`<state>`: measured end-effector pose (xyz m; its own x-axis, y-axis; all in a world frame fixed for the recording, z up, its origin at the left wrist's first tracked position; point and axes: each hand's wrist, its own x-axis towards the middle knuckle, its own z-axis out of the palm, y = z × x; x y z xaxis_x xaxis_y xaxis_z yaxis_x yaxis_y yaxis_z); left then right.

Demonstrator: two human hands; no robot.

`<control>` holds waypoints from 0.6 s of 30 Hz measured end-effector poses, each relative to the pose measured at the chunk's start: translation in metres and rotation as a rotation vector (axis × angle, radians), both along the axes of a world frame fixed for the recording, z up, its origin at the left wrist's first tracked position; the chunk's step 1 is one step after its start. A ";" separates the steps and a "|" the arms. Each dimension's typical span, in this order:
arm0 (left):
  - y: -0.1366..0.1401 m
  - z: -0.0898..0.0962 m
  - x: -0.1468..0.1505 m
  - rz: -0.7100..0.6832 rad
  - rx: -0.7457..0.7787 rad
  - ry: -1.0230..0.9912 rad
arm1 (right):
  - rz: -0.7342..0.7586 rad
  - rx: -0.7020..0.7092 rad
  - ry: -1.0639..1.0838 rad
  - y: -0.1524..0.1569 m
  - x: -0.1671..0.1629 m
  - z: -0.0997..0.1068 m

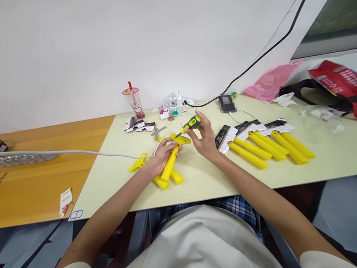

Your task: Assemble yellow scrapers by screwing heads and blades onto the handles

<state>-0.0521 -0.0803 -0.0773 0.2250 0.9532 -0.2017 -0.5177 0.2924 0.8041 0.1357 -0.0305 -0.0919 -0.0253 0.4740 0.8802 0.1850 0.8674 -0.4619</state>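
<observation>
My left hand (163, 155) is closed around a yellow T-shaped scraper (170, 164), its handle slanting down toward me and its wide head facing away. In my right hand (204, 138) is a screwdriver (192, 123) with a green and yellow handle, pinched by the fingers. The screwdriver's tip meets the scraper's head, though the exact contact point is too small to make out. More yellow scraper parts (137, 163) lie on the table under and beside my left hand. Grey flat strips (159, 132) rest just beyond it.
To the right lie several yellow handles (250, 154) and black-and-white packages (225, 138). A drink cup (134, 102) stands near the wall beside cards (140, 125). A white cable (105, 153) crosses in front of my left wrist. A red bag (342, 82) sits far right.
</observation>
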 end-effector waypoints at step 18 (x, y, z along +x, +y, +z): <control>-0.002 0.004 0.002 0.024 0.033 0.001 | -0.004 0.082 -0.009 -0.002 0.003 0.003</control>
